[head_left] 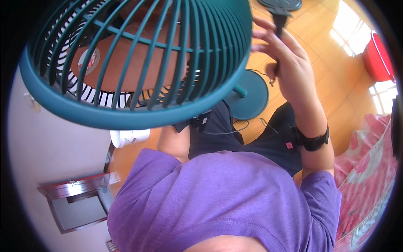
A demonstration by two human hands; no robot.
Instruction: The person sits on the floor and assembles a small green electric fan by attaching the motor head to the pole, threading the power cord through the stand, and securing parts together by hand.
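A large teal fan cage (pixel 126 119) with curved slats fills the upper left of the view, tilted, with its wide rim towards me. Between its slats I see a brownish surface with a round red-and-white sticker (pixel 89 61). My right hand (pixel 291 59) is raised just beside the cage's right side, its fingers bent towards the slats. A slim black tool (pixel 280 20) with a flared end passes between those fingers; its exact kind is unclear. My left forearm runs up behind the cage, which hides the left hand.
Below the cage a round teal base (pixel 250 94) stands on the yellow tiled floor (pixel 317 31), near my knees. A red bucket (pixel 378 56) is at far right, above pink patterned fabric (pixel 365 168). A thin dark cable (pixel 228 132) crosses my lap. A white cylinder (pixel 130 137) shows below the rim.
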